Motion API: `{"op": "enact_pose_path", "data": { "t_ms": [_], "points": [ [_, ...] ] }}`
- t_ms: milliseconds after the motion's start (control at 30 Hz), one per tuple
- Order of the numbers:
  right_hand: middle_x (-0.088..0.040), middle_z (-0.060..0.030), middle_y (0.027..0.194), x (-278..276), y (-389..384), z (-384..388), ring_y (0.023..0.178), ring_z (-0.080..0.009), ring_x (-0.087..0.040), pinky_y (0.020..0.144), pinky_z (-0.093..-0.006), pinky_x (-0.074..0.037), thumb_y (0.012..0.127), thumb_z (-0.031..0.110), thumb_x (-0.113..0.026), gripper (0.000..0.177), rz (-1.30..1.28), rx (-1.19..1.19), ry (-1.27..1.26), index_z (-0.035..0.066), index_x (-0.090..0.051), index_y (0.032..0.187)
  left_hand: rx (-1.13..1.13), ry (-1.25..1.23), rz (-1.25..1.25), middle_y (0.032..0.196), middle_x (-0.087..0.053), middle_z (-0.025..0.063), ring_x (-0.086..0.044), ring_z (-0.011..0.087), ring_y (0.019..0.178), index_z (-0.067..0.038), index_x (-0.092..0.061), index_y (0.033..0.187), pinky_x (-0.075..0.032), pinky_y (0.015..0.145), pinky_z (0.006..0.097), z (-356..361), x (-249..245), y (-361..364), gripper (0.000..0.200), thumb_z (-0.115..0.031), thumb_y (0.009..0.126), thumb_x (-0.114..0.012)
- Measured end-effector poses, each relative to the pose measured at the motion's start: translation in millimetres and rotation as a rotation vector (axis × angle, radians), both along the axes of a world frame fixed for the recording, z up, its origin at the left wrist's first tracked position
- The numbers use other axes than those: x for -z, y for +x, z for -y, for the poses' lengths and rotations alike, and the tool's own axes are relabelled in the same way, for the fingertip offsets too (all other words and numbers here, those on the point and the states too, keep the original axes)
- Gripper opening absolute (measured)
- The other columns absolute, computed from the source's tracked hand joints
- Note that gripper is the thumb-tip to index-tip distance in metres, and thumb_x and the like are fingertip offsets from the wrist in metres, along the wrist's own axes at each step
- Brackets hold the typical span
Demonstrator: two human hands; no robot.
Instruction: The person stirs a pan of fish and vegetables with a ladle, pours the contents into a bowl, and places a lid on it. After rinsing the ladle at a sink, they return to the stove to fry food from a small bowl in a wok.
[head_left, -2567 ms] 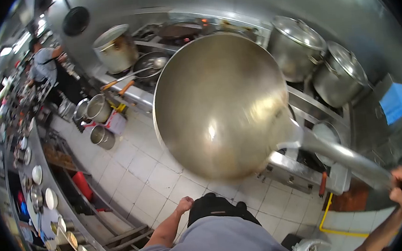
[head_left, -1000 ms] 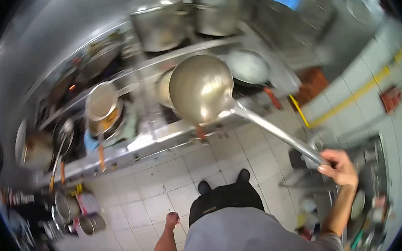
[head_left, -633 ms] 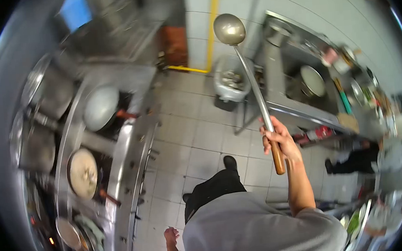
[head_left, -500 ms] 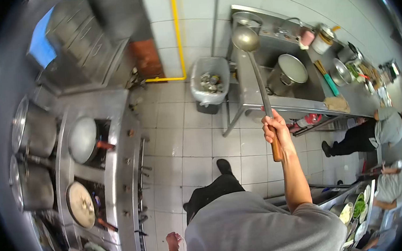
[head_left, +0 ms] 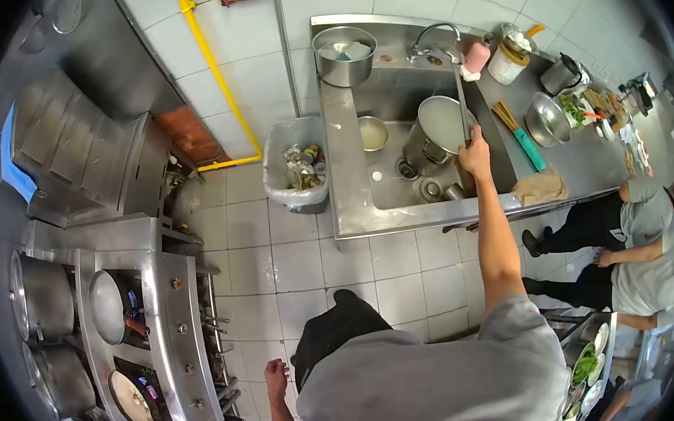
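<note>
My right hand (head_left: 475,154) is closed round the handle of a long metal ladle (head_left: 462,102), held out over the sink (head_left: 507,157). The shaft points toward the tap (head_left: 435,30), and the ladle's bowl cannot be made out. Below and to its left, a tall steel pot (head_left: 421,150) of cloudy liquid stands in the sink. A small round pan (head_left: 373,133) holding pale liquid is further left. Low beside my body hangs my left hand (head_left: 277,380), its fingers curled and nothing visible in them.
A wide pot (head_left: 347,71) stands on the sink's left corner. A bin (head_left: 296,198) is beside the sink. On the left, the stove (head_left: 174,334) carries several pans and pots. To the right, two people (head_left: 638,214) stand by the counter, which bears a steel bowl (head_left: 549,124) and a green-handled brush (head_left: 526,148).
My body has come closer to the sink. My right hand has moved up and over it, and the ladle's bowl has gone from plain view. The left hand still hangs low.
</note>
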State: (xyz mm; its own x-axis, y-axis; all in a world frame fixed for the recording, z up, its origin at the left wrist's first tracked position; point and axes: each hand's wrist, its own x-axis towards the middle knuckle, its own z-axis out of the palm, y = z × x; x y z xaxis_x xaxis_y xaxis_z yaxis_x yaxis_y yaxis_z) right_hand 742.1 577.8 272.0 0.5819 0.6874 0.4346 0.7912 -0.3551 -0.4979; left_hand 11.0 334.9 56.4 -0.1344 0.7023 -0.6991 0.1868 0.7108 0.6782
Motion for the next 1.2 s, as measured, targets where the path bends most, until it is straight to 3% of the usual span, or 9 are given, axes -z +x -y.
{"op": "enact_pose_path", "data": {
  "t_ms": [33, 167, 400, 533, 933, 1033, 1133, 1167, 1200],
  "points": [
    [-0.058, -0.0173, 0.071, -4.4, 3.1, -0.2, 0.071, -0.0317, -0.062, 0.070, -0.0423, -0.048, 0.072, 0.005, -0.062, 0.053, 0.149, 0.000, -0.023, 0.002, -0.043, 0.121, 0.010, -0.002, -0.013, 0.088, -0.063, 0.0077, -0.060, 0.0139, 0.071, -0.004, -0.056, 0.107, -0.049, 0.055, 0.0271, 1.4, 3.9, 0.6, 0.020, -0.018, 0.093, -0.052],
    [-0.056, -0.0135, 0.069, -16.4, -38.4, 21.0, 0.065, -0.0264, -0.059, 0.062, -0.0385, -0.048, 0.076, 0.004, -0.063, 0.047, -0.283, 0.023, -0.056, 0.002, -0.044, 0.119, -0.055, -0.096, -0.055, 0.087, -0.062, 0.0080, -0.060, 0.0153, 0.070, -0.003, -0.056, 0.105, -0.049, 0.055, 0.0280, 19.7, 4.7, 5.3, 0.021, -0.019, 0.092, -0.053],
    [-0.051, -0.0060, 0.077, -18.6, -0.3, 2.7, 0.056, -0.0089, -0.045, 0.043, -0.0206, -0.040, 0.092, 0.011, -0.052, 0.027, -1.948, -0.363, 0.503, -0.003, -0.043, 0.114, -0.120, -0.294, -0.123, 0.081, -0.060, 0.0083, -0.060, 0.0174, 0.064, -0.004, -0.054, 0.100, -0.050, 0.052, 0.0322, 66.7, 17.0, -25.2, 0.020, -0.022, 0.092, -0.050],
    [-0.048, -0.0068, 0.082, -34.3, -6.9, 17.9, 0.056, -0.0077, -0.042, 0.043, -0.0181, -0.040, 0.096, 0.011, -0.045, 0.027, -2.248, -0.506, 0.643, -0.009, -0.040, 0.114, -0.190, -0.205, -0.076, 0.083, -0.060, 0.0074, -0.059, 0.0159, 0.067, -0.005, -0.054, 0.100, -0.049, 0.052, 0.0311, 65.9, 18.4, -25.9, 0.019, -0.023, 0.094, -0.049],
    [-0.047, -0.0062, 0.079, -29.2, -10.0, 15.4, 0.054, -0.0088, -0.041, 0.043, -0.0198, -0.037, 0.093, 0.006, -0.047, 0.022, -2.086, -0.371, 0.649, -0.003, -0.044, 0.112, -0.180, -0.190, -0.017, 0.088, -0.061, 0.0080, -0.059, 0.0151, 0.069, -0.003, -0.055, 0.105, -0.049, 0.055, 0.0294, 61.4, 21.2, -5.4, 0.019, -0.019, 0.094, -0.050],
    [-0.051, -0.0060, 0.077, -24.8, -9.6, 10.2, 0.056, -0.0095, -0.045, 0.043, -0.0213, -0.038, 0.088, 0.006, -0.051, 0.028, -1.646, -0.197, 0.427, -0.004, -0.046, 0.114, -0.194, -0.211, -0.043, 0.088, -0.061, 0.0082, -0.060, 0.0161, 0.070, -0.003, -0.055, 0.106, -0.049, 0.055, 0.0298, 78.0, 19.8, -14.3, 0.020, -0.018, 0.094, -0.050],
    [-0.058, -0.0112, 0.076, -25.9, -25.0, 8.2, 0.063, -0.0190, -0.057, 0.051, -0.0302, -0.047, 0.079, 0.008, -0.057, 0.043, -0.742, -0.037, -0.151, -0.004, -0.046, 0.119, -0.251, -0.269, -0.056, 0.088, -0.061, 0.0080, -0.060, 0.0170, 0.071, -0.004, -0.055, 0.105, -0.049, 0.054, 0.0306, 94.4, 25.2, -21.9, 0.019, -0.019, 0.094, -0.049],
    [-0.064, -0.0195, 0.082, -4.1, -13.4, 5.7, 0.079, -0.0340, -0.064, 0.067, -0.0421, -0.050, 0.071, 0.007, -0.060, 0.055, -0.271, -0.062, -0.141, -0.003, -0.045, 0.124, -0.262, -0.279, -0.047, 0.088, -0.061, 0.0078, -0.060, 0.0170, 0.071, -0.005, -0.055, 0.104, -0.049, 0.054, 0.0307, 101.2, 26.6, -23.8, 0.019, -0.019, 0.094, -0.049],
    [-0.064, -0.0212, 0.085, -1.5, -15.4, 0.9, 0.083, -0.0370, -0.063, 0.071, -0.0445, -0.049, 0.071, 0.007, -0.059, 0.055, -0.188, -0.017, -0.200, -0.001, -0.045, 0.124, -0.273, -0.292, -0.040, 0.088, -0.061, 0.0077, -0.060, 0.0171, 0.071, -0.005, -0.055, 0.104, -0.049, 0.054, 0.0308, 106.8, 26.1, -26.1, 0.018, -0.019, 0.094, -0.049]
  ]
}}
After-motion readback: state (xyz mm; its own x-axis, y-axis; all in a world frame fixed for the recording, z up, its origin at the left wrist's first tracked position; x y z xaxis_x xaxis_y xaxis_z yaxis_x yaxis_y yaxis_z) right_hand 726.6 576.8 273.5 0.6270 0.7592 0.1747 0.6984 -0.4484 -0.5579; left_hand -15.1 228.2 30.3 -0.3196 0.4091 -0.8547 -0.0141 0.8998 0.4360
